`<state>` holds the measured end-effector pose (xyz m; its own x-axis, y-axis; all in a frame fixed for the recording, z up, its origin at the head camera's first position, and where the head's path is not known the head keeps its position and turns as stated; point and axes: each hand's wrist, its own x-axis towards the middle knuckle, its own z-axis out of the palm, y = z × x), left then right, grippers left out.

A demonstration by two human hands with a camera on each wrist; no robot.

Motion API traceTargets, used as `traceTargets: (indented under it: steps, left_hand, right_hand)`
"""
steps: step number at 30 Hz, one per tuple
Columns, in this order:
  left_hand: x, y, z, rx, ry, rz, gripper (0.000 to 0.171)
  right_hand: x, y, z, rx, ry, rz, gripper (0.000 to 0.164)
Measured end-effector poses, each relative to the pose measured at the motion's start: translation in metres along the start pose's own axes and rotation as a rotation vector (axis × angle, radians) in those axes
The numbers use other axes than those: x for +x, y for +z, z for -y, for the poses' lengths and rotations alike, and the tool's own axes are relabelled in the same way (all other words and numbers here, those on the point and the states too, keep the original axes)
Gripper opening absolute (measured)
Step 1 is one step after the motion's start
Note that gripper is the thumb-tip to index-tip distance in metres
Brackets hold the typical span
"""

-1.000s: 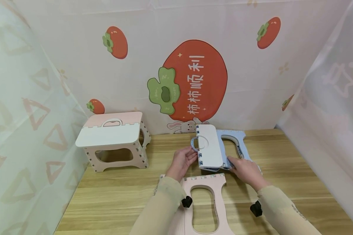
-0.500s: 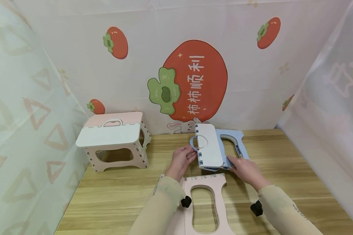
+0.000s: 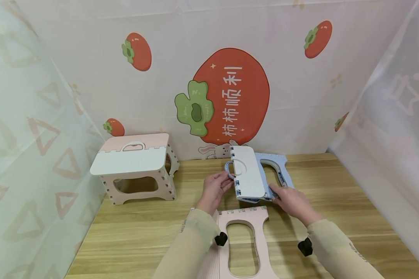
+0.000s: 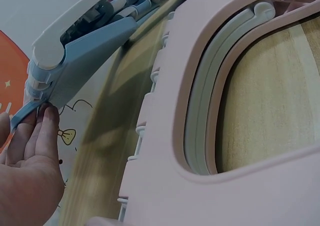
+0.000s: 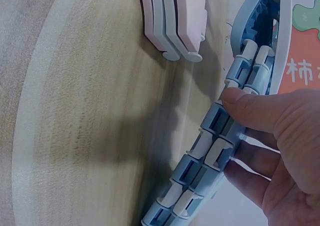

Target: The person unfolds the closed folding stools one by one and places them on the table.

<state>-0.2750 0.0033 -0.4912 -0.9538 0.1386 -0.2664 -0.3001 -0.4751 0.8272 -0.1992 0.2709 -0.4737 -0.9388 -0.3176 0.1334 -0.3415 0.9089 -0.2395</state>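
A blue-and-white folding stool (image 3: 248, 174), partly folded, is held at the back right of the table. At its left side my left hand (image 3: 214, 190) holds the small blue carry handle (image 3: 229, 169), with thumb and fingers on either side of it in the left wrist view. My right hand (image 3: 293, 203) grips the hinged blue leg edge (image 5: 210, 131), its thumb on top and fingers beneath. A folded pink stool (image 3: 242, 217) lies flat in front, partly under my left sleeve. The blue leg panel (image 3: 283, 166) sticks out to the right.
An unfolded pink-and-white stool (image 3: 129, 162) stands at the back left of the wooden table (image 3: 132, 240). Behind the table hangs a cloth (image 3: 279, 31) printed with persimmons. Pale curtains close off both sides.
The blue leg panel and the stool's top have shifted slightly left. Both hands keep their hold on the blue-and-white stool. The two pink stools stay put.
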Motion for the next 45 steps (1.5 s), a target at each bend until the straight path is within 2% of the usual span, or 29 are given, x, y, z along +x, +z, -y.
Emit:
traceTargets:
  steps: [4, 15, 22, 26, 31, 38, 45]
  left_hand:
    - [0.000, 0.001, -0.002, -0.012, 0.015, -0.020, 0.024]
    - [0.001, 0.003, -0.005, -0.022, 0.050, -0.040, 0.032]
    - [-0.001, 0.004, -0.008, -0.037, 0.055, -0.051, 0.015]
    - [0.000, 0.004, -0.010, -0.045, 0.045, -0.044, 0.023]
    - [-0.001, 0.005, -0.013, -0.043, 0.043, -0.040, 0.021]
    - [-0.003, 0.007, -0.017, -0.037, 0.051, -0.034, 0.034]
    - [-0.004, 0.008, -0.022, -0.065, 0.053, -0.026, 0.035]
  right_hand:
    - [0.000, -0.002, 0.000, 0.010, 0.007, 0.011, 0.050]
    - [0.001, -0.004, 0.002, 0.032, 0.017, 0.027, 0.052]
    - [0.001, -0.004, 0.003, 0.048, 0.025, 0.045, 0.052]
    - [0.001, -0.006, 0.004, 0.060, 0.031, 0.049, 0.052]
    - [0.002, -0.007, 0.004, 0.066, 0.024, 0.039, 0.051]
    - [0.003, -0.008, 0.004, 0.075, 0.016, 0.035, 0.052]
    - [0.004, -0.009, 0.005, 0.082, 0.003, 0.024, 0.053]
